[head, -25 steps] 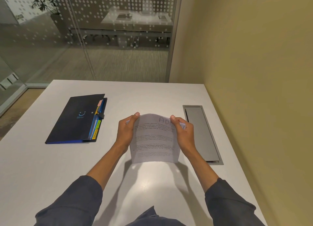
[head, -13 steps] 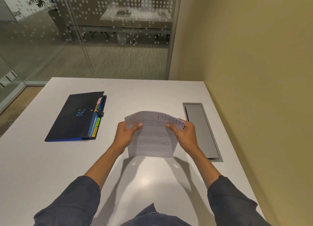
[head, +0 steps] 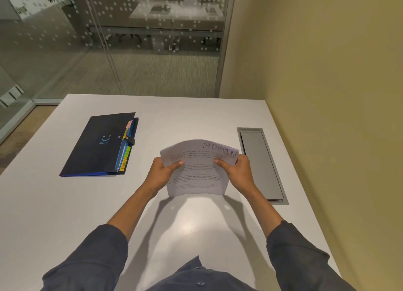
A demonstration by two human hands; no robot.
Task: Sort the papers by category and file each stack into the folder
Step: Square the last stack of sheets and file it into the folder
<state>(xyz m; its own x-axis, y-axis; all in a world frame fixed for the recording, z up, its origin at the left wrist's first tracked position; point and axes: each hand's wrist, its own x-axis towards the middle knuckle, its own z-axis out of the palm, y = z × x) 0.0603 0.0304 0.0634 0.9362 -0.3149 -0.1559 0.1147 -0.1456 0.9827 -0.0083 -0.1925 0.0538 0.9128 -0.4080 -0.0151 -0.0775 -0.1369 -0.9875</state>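
I hold a stack of white printed papers [head: 197, 177] above the middle of the white table [head: 65, 214]. The top sheet has "ADMIN" handwritten at its upper right. My left hand [head: 162, 174] grips the stack's left edge, thumb on top. My right hand [head: 237, 173] grips its right edge the same way. The sheets bow upward and their top edge curls away from me. A closed dark blue folder [head: 98, 145] with a smiley logo lies flat at the left. Coloured tabs stick out of its right side; one reads "SPORTS".
A grey metal cable hatch [head: 261, 166] is set into the table at the right, close to my right hand. A yellow wall runs along the right side. A glass partition stands beyond the table's far edge.
The papers have tilted from upright toward flat, so the top edge with "ADMIN" now faces me. Both hands slid lower on the sides of the stack.
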